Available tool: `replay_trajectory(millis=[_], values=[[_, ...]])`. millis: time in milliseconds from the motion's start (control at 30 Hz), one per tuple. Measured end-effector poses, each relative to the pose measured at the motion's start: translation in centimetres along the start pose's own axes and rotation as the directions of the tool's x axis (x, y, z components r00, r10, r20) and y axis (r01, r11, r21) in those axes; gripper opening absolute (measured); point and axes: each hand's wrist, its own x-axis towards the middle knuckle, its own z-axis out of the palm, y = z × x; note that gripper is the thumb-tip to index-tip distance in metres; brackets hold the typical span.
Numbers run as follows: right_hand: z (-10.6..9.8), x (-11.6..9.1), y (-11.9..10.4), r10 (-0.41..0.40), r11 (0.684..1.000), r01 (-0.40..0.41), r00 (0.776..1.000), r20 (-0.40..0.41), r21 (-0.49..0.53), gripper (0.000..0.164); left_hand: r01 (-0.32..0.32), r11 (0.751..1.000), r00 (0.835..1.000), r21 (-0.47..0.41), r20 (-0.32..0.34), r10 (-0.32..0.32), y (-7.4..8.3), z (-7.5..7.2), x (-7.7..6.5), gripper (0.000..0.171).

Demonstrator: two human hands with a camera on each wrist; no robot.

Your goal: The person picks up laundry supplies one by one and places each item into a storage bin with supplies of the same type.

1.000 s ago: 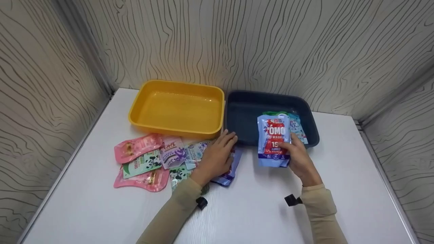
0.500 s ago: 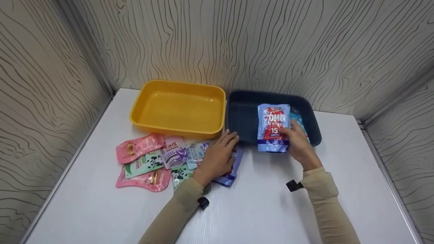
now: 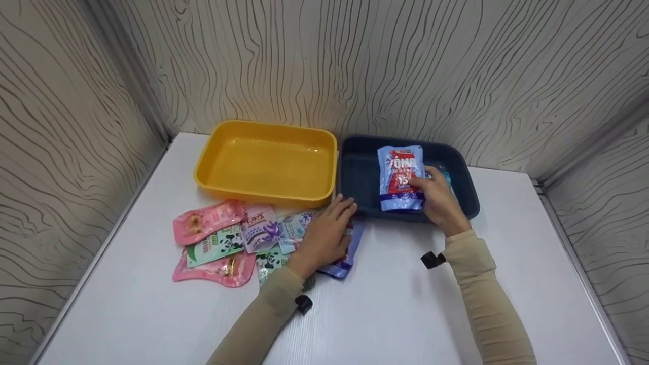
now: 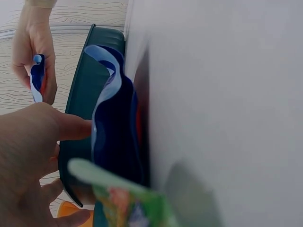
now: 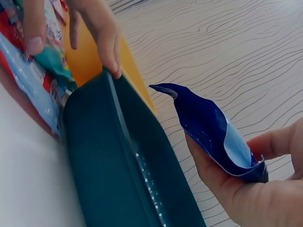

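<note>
My right hand (image 3: 442,203) pinches a blue-and-red OMO detergent pouch (image 3: 400,177) by its right edge, thumb across the front. It holds the pouch above the dark blue tub (image 3: 355,175); the right wrist view shows the pouch (image 5: 208,127) edge-on, clear of the tub wall. My left hand (image 3: 324,235) lies over the right end of a heap of pouches, fingers extended. In the right wrist view one of its fingertips is at the tub's rim. Beneath that hand, another blue pouch (image 3: 351,253) shows partly; the left wrist view shows its wavy edge (image 4: 113,127).
A yellow tub (image 3: 263,190) stands left of the dark one. In front lie pink pouches (image 3: 208,223), green panda pouches (image 3: 218,247), a purple pouch (image 3: 259,230) and a pale blue one (image 3: 293,230). A turquoise pouch (image 3: 447,178) lies in the dark tub, mostly hidden. Patterned walls enclose the table.
My right hand has carried the OMO pouch away from me, up over the dark tub, and slightly left. The left hand has stayed in place on the heap.
</note>
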Motion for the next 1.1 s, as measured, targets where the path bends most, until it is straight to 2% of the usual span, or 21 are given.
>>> replay_trajectory(millis=[133, 500, 667, 800, 1100], values=[[-0.4, 0.9, 0.4, 0.017, 1.0, -0.017, 1.0, -0.001, 0.024, 0.056, -0.007, 1.0, 1.0, 0.006, -0.01, 0.007, 0.0, 0.1, 0.0, 0.069], [-1.0, 3.2, 1.9, 0.084, 0.994, -0.085, 0.996, 0.015, 0.066, 0.055, 0.006, 1.0, 1.0, 0.004, 0.016, -0.006, 0.0, 0.0, 0.0, 0.069], [-1.3, 4.2, 2.5, 0.133, 0.988, -0.134, 0.991, 0.016, 0.076, 0.063, 0.009, 1.0, 1.0, 0.004, 0.019, -0.009, 0.0, 0.1, 0.0, 0.069], [-1.5, 4.6, 3.0, 0.156, 0.987, -0.156, 0.988, 0.007, 0.047, 0.065, 0.016, 1.0, 0.999, -0.002, 0.028, -0.016, 0.1, 0.1, 0.1, 0.069], [-1.0, 5.1, 3.4, 0.122, 0.989, -0.12, 0.993, 0.011, -0.091, 0.065, 0.022, 1.0, 0.999, 0.0, 0.036, -0.022, 0.1, 0.0, 0.1, 0.07]])
